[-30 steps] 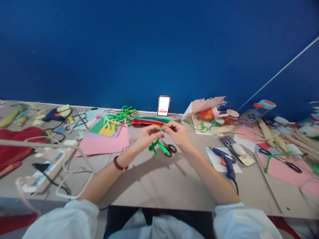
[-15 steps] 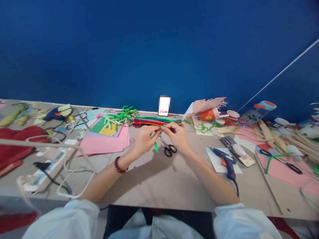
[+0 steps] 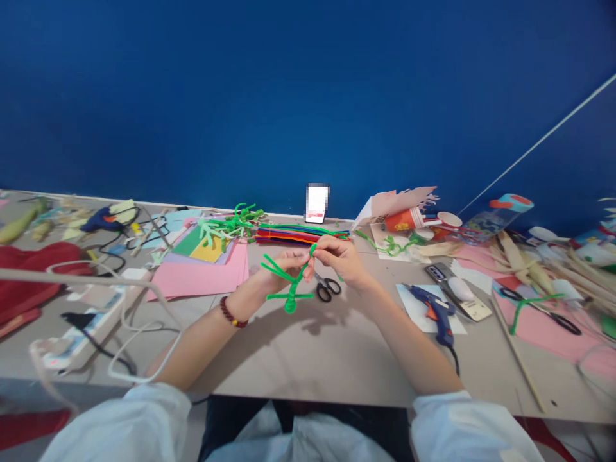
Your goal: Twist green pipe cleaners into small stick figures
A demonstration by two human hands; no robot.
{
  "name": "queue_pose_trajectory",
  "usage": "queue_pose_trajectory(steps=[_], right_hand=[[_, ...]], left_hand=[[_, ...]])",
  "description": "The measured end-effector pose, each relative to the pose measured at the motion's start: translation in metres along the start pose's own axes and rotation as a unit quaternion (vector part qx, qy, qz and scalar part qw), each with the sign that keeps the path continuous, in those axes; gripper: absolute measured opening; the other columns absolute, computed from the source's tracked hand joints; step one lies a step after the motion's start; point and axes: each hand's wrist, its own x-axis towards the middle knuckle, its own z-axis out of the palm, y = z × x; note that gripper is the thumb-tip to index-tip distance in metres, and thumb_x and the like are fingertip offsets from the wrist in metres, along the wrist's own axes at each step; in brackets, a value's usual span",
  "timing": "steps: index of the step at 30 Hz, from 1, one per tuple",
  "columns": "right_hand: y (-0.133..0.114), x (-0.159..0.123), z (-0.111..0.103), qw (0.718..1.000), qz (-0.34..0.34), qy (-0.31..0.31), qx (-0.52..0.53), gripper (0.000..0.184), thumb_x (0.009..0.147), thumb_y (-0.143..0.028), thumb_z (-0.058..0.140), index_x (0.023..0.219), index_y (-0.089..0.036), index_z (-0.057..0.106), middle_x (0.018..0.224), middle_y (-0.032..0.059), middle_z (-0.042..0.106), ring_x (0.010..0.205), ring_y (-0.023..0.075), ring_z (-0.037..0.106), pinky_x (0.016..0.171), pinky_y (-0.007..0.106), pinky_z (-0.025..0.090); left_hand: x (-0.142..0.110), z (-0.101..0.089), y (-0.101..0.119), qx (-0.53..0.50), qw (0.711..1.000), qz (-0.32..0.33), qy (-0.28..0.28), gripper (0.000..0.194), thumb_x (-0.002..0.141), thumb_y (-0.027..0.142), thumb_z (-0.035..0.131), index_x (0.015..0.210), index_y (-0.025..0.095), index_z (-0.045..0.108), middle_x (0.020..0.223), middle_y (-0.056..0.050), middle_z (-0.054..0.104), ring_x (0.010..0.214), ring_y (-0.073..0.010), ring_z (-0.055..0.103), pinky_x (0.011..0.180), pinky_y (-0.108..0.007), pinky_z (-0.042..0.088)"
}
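Green pipe cleaners twisted into a small branching figure [image 3: 291, 289] hang between my hands above the table. My left hand [image 3: 283, 266] is closed on the figure's stem, with its arms and coiled lower end in front of the palm. My right hand [image 3: 339, 260] pinches the upper tip of the same piece. Just below and behind the hands lie black-handled scissors [image 3: 328, 289], their blades partly covered by my fingers. Beyond them rests a bundle of coloured pipe cleaners [image 3: 289, 235].
Pink paper sheets [image 3: 202, 277] and green pipe-cleaner pieces [image 3: 240, 220] lie to the left, near a white power strip [image 3: 91, 327] with loose cables. A blue glue gun [image 3: 433, 311] sits on the right. A phone [image 3: 316, 203] stands against the blue wall.
The green figure, mostly hidden behind my hands before, has swung into view in front of my left palm. My left hand has turned; both hands stay in about the same place.
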Motion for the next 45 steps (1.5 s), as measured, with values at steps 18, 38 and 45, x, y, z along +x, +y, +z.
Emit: queue_pose_trajectory(steps=[18, 38, 45], right_hand=[[0.009, -0.001, 0.014, 0.977, 0.04, 0.192, -0.08, 0.02, 0.071, -0.036, 0.065, 0.065, -0.019, 0.059, 0.069, 0.0, 0.06, 0.067, 0.0138, 0.055, 0.068, 0.028, 0.044], [-0.001, -0.003, 0.02, 0.973, 0.162, 0.026, 0.163, 0.038, 0.065, -0.051, 0.075, 0.069, -0.019, 0.056, 0.06, -0.0007, 0.065, 0.05, 0.0101, 0.059, 0.046, 0.021, 0.044], [-0.003, -0.001, 0.018, 0.98, 0.107, 0.149, 0.077, 0.03, 0.063, -0.042, 0.075, 0.067, -0.019, 0.056, 0.056, -0.0048, 0.057, 0.053, 0.0096, 0.053, 0.056, 0.025, 0.046]], left_hand=[[-0.002, -0.005, 0.005, 0.643, 0.656, 0.313, 0.238, 0.019, 0.081, 0.038, 0.065, 0.089, 0.022, 0.069, 0.096, -0.007, 0.071, 0.099, -0.0233, 0.059, 0.093, -0.04, 0.037], [0.002, 0.004, -0.006, -0.091, 0.995, -0.016, -0.02, 0.038, 0.066, 0.046, 0.076, 0.056, 0.014, 0.058, 0.059, -0.003, 0.054, 0.065, -0.0151, 0.056, 0.069, -0.03, 0.047], [0.004, 0.003, 0.004, 0.059, 0.984, 0.036, 0.161, 0.03, 0.069, 0.042, 0.072, 0.08, 0.014, 0.07, 0.079, -0.006, 0.067, 0.077, -0.0178, 0.061, 0.075, -0.03, 0.047]])
